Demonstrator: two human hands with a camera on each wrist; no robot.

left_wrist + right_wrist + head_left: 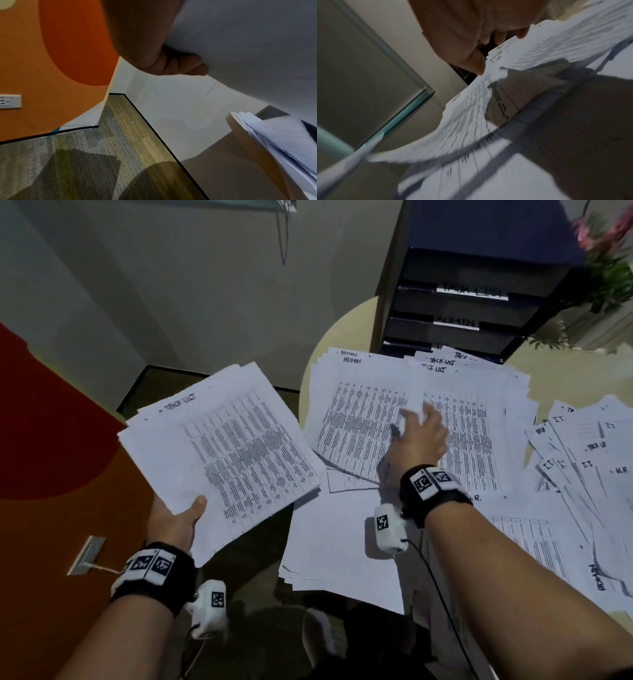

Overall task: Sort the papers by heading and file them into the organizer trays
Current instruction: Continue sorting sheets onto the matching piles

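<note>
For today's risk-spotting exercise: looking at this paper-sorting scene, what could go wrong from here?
1. The left hand holds the fanned stack of white printed sheets headed TASK LIST by one corner, out past the table; sheets may slide off.
2. The white papers near the round beige table's edge overhang it and could fall.
3. The right hand reaches over mixed ADMIN and TASK LIST piles, so misfiling is possible.

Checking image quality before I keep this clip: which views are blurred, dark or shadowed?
Head view: dim; right hand smeared, organizer trays labels soft, Task List stack heading legible. Left wrist view: sharp floor, left hand dark and close. Right wrist view: heavy motion blur over papers on the table, hard shadows across them.
</note>
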